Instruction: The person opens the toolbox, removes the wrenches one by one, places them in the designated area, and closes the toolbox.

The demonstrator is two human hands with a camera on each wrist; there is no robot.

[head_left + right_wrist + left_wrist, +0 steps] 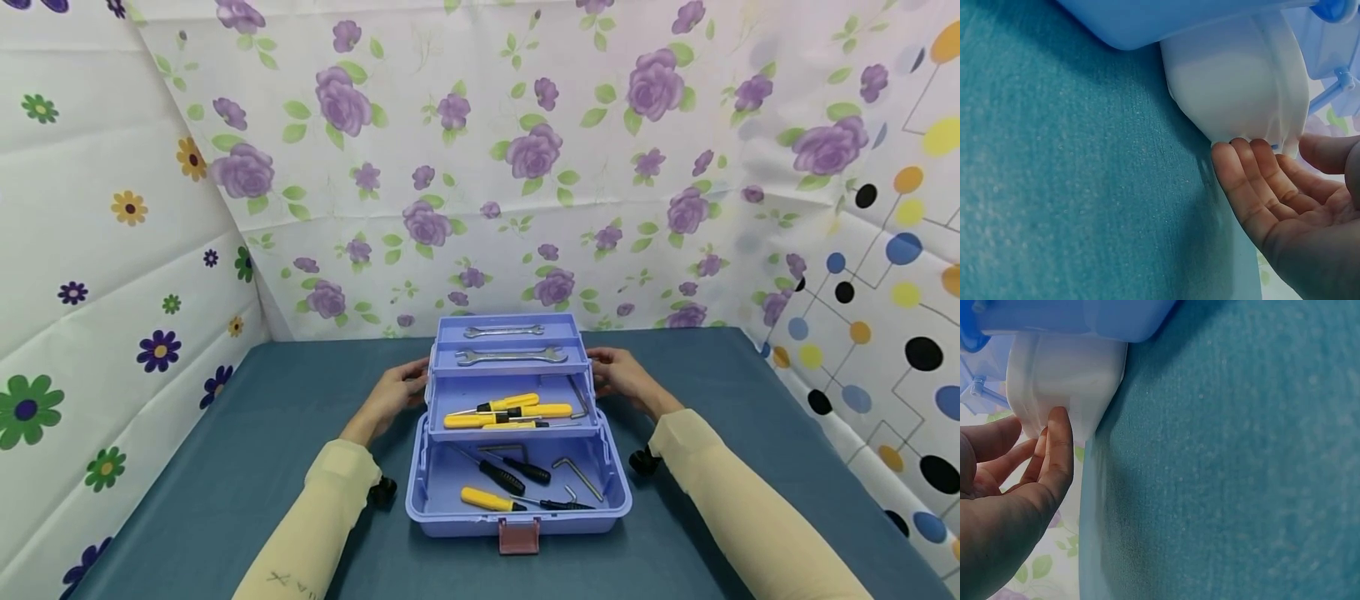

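Observation:
A lavender-blue toolbox (450, 527) stands on the table with its stepped trays spread out. Its white lid (1066, 375) is folded back behind it, mostly hidden in the head view. My left hand (392, 393) holds the lid's left end, thumb at the rim and fingertips on the outer wall. On the opposite end my right hand (633, 379) grips likewise, four fingers side by side against the lid (1235, 81). Two wrenches (512, 357) lie in the upper tray. Several yellow-handled screwdrivers (540, 411) and a hex key (579, 396) fill the tray below.
The toolbox's bottom holds black-handled screwdrivers (501, 477), a yellow-handled one (486, 499) and hex keys (581, 482). A brown latch (519, 537) hangs at the front. Blue-green cloth covers the table (300, 467). A flowered curtain (480, 167) stands close behind the toolbox.

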